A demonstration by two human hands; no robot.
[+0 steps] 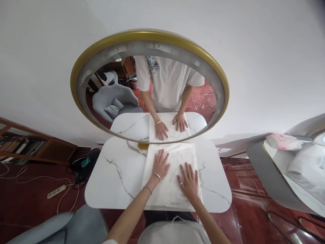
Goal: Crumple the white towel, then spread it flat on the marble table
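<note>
1. The white cloth point(170, 184) lies on the marbled surface point(106, 189) in front of me, running from about 12 o'clock down to between 5 and 6, a little right of the middle.
2. My left hand point(161, 164) presses on its upper left part, toward 11 o'clock on the cloth. The palm is down, the fingers are stretched out, and I have hold of nothing.
3. My right hand point(189, 181) rests near the cloth's right edge, around 3 o'clock, just as flat, fingers fanned, gripping nothing.
4. How far along: I judge the laying out as done, since the cloth is spread and its sides run fairly straight. Slight unevenness shows between my hands, so perhaps a little smoothing is left.
5. At 12 o'clock, the gold-framed round mirror point(151, 98) reflects both hands and my white T-shirt point(170, 83).
6. Writing: small grey print point(175, 203) sits at the cloth's 6 o'clock edge, too faint to read. The T-shirt's chest lettering appears mirrored and I can't make it out. Toward 3 o'clock, a white package point(304, 166) carries grey characters, also illegible. I can read no brand anywhere.
</note>
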